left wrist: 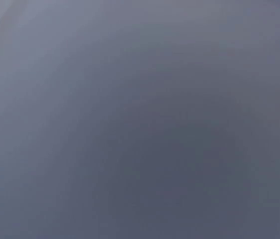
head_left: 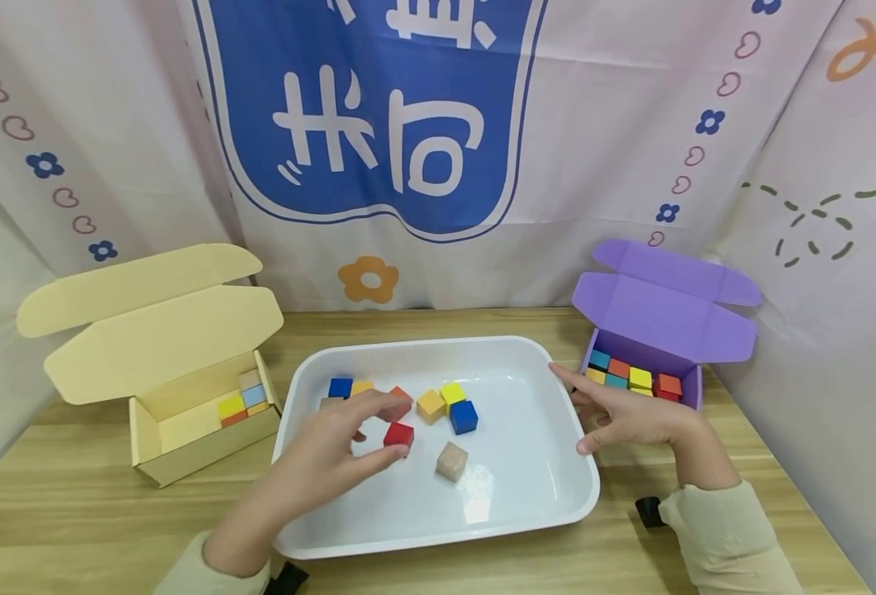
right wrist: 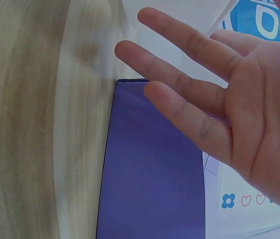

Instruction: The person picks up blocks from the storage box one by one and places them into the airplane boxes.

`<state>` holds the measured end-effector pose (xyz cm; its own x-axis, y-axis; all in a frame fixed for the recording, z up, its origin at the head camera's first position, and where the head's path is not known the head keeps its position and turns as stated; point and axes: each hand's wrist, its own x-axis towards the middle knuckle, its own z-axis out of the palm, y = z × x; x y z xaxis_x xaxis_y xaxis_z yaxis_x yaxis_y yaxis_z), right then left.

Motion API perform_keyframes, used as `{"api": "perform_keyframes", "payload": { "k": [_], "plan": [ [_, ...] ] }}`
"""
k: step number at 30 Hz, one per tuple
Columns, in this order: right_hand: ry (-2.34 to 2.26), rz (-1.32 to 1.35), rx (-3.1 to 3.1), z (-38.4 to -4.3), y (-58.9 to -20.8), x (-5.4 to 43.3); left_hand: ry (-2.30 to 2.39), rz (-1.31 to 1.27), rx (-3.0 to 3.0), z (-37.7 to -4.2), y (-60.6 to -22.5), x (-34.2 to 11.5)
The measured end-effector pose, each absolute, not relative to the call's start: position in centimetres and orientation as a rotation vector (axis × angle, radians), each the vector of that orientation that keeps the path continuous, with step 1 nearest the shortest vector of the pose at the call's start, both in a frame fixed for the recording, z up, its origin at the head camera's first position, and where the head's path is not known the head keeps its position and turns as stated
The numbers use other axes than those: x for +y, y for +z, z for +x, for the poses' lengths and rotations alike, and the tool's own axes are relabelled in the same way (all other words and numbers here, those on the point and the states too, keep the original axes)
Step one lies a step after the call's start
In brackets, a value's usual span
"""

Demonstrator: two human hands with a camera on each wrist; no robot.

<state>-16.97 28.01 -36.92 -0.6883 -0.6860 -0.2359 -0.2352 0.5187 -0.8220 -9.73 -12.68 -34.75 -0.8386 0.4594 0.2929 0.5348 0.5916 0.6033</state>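
Observation:
My left hand (head_left: 334, 450) reaches over the white tray (head_left: 520, 504), thumb and fingers spread apart around a red cube (head_left: 397, 434). An orange-red cube (head_left: 401, 400) shows right by its fingertips. Right of these lie a yellow-orange cube (head_left: 430, 406), a yellow cube (head_left: 452, 393), a blue cube (head_left: 464, 417) and a plain wooden cube (head_left: 451, 461). Another blue cube (head_left: 340, 387) lies at the tray's far left, partly bordered by cubes the hand covers. At the tray's right rim is my right hand (head_left: 627, 409), fingers extended and holding nothing; its palm (right wrist: 264, 109) shows in the right wrist view.
A cream box (head_left: 207, 450) with its lid up stands left of the tray, several cubes inside. To the right stands an open purple box (right wrist: 149, 164) holding several colored cubes. A printed curtain (head_left: 438, 264) hangs behind the wooden table (head_left: 59, 529). The left wrist view is a grey blur.

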Motion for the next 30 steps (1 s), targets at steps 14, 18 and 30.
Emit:
{"api": "perform_keyframes", "payload": {
  "k": [14, 18, 30],
  "plan": [
    [-1.079, -0.731, 2.235, -16.8, -37.1, 28.3, -1.191, -0.919, -2.867, -9.6, -34.5, -8.9],
    [-1.081, -0.748, 2.233, -16.8, -37.0, 28.2, -1.272, -0.89, -2.88, -9.2, -34.6, -8.1],
    [-1.091, -0.734, 2.219, -17.0, -37.0, 27.9, -1.188, -0.822, -2.973, -8.9, -35.8, -7.4]
  ]
}}
